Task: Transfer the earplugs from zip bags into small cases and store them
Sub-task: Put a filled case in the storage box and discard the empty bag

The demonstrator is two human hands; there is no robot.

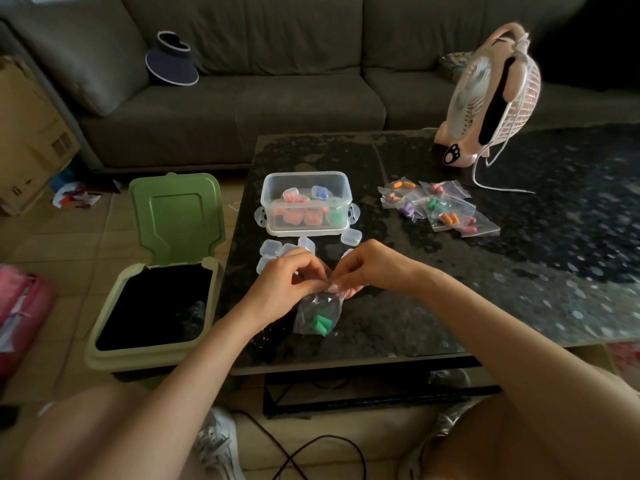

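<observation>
Dark speckled table (450,271) carries a clear storage box (347,199). Just in front of the box, the left hand (287,285) and the right hand (367,268) both pinch the top of a zip bag (317,306) holding green earplugs (322,324). Empty small cases (277,249) lie between box and hands.
</observation>
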